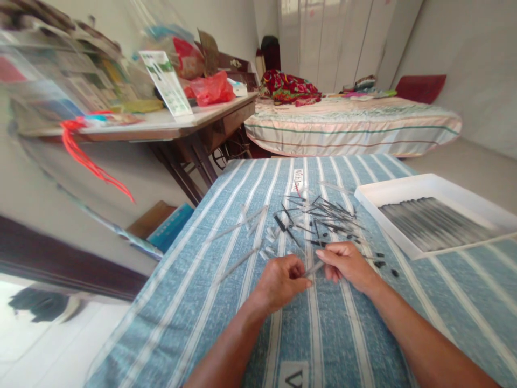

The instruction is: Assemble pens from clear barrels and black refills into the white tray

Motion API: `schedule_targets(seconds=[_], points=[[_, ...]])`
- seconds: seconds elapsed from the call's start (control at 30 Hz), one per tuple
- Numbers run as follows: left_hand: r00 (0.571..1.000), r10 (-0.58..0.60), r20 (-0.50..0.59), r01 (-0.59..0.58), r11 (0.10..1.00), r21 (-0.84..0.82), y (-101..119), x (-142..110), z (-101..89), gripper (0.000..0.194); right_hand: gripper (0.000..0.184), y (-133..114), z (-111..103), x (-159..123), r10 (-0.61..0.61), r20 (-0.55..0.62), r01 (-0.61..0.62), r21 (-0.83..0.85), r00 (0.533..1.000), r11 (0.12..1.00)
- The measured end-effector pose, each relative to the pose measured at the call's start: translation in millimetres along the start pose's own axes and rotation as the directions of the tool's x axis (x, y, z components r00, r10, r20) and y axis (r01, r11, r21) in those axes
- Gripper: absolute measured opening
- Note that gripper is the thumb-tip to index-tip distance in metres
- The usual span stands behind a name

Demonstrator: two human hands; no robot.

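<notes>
My left hand (281, 280) and my right hand (345, 262) meet over a blue and white striped cloth (226, 302). Both are closed, pinching the two ends of a thin clear pen barrel (314, 269) held between them. Just beyond my fingers lies a loose pile of thin dark pen refills (323, 213) and small black caps (379, 263). Several clear barrels (236, 229) lie scattered to the left of the pile.
A white tray (407, 188) with rows of finished dark pens sits at the right. A cluttered wooden table (169, 126) stands at the left, a bed (351, 126) behind. Books (169, 229) lie on the floor by the cloth's left edge.
</notes>
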State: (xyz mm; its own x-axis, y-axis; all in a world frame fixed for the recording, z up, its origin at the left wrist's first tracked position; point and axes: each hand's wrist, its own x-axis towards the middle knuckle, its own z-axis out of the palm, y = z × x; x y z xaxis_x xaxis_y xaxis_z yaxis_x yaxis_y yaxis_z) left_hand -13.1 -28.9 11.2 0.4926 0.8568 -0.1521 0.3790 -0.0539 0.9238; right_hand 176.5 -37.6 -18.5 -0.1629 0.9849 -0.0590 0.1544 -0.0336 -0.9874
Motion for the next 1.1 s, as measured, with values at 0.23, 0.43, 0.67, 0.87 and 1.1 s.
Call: schedule_targets(seconds=[0.23,0.43,0.67,0.87,1.1], points=[[0.973,-0.052,0.224,0.047,0.998,0.027,7.3,-2.7,-11.4,0.026,0.044,-0.6,-3.8,0.4,-0.011,-0.035,0.013,0.041,0.999,0.999],[0.989,-0.053,0.138,0.049,0.998,0.034,4.1,-2.4,-7.6,0.013,0.042,-1.0,-4.4,0.2,-0.001,-0.038,0.004,0.079,0.999,0.997],[0.999,0.045,0.019,-0.047,0.989,0.138,-1.7,-1.8,0.5,0.013,0.042,-0.2,-5.6,1.2,0.019,-0.055,-0.011,0.147,0.998,0.989],[0.998,0.068,-0.01,-0.068,0.997,0.029,3.0,-3.0,1.6,0.014,0.028,-0.8,1.0,-1.7,-0.042,0.081,0.014,0.322,0.996,0.947],[0.96,0.162,-0.229,-0.133,0.982,0.137,-9.6,8.2,-12.5,0.021,0.019,2.3,-2.0,0.5,-0.054,-0.021,0.057,0.473,0.998,0.879]])
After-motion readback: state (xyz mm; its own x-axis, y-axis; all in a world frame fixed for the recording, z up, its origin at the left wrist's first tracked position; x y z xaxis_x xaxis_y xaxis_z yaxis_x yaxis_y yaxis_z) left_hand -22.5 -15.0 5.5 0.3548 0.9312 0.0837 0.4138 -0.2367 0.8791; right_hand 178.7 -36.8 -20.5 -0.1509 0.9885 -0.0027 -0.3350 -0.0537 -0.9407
